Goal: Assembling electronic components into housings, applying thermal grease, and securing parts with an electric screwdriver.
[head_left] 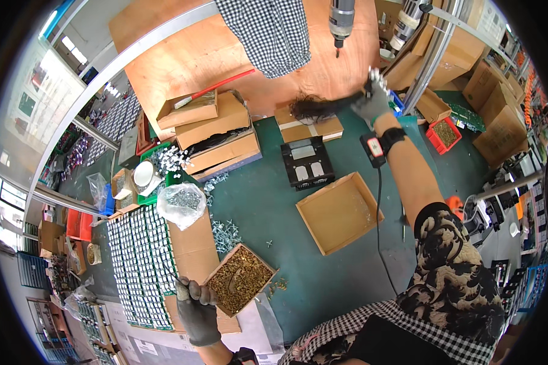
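Note:
My right hand, in a grey glove, is stretched to the far right of the bench. Its fingers close round a bundle of black wires, whose loose ends trail left over a flat cardboard box. Small white ends stick out above the fist. My left hand, also gloved, is curled at the near left, beside an open box of small brass-coloured parts and a panel of small green-and-white circuit boards. What its fingers pinch is too small to name.
A black device and a shallow cardboard tray occupy the middle. Loose screws lie beside a plastic bag of parts. An electric screwdriver hangs overhead. A red bin stands at right. A black cable crosses the bench.

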Demonstrator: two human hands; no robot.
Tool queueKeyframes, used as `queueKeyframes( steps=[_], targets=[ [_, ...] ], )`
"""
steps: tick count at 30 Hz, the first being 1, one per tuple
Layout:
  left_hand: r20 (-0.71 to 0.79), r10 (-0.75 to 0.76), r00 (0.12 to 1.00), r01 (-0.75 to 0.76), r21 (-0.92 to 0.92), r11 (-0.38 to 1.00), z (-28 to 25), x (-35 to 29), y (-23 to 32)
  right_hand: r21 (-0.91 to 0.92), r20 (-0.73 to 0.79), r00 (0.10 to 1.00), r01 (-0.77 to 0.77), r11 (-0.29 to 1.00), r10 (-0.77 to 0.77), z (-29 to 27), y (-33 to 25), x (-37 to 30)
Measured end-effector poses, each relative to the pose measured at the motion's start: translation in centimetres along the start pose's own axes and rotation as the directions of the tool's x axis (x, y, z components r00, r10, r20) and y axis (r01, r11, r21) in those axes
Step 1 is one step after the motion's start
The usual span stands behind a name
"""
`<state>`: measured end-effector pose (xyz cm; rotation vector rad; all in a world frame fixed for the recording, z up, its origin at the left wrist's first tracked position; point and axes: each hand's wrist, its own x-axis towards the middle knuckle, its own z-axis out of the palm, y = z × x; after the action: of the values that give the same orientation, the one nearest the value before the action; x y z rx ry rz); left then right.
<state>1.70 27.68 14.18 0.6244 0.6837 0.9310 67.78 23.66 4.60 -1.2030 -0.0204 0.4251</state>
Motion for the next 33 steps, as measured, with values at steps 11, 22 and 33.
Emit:
queueKeyframes(
  steps=[11, 22, 33],
  targets=[
    [-0.091, -0.067, 0.994, 0.083, 0.184, 0.979, 1.2, -0.3, 0.2, -0.525, -0.131, 0.854, -0.491, 0.696, 0.503, -3.0, 4.5, -11.8],
    [0.2, -0.095, 0.975, -0.053, 0.627, 0.777, 6.4, -2.5, -6.8, -0.527, 0.826, 0.298, 0.102, 0.844, 0.479, 6.6, 3.0, -36.8],
    [0.366, -0.276, 0.889, 0.027, 0.559, 0.829, 4.3, -8.0, -9.3, -0.531, 0.843, 0.148, 0.081, 0.843, 0.517, 5.1, 1.0, -46.4]
  ],
)
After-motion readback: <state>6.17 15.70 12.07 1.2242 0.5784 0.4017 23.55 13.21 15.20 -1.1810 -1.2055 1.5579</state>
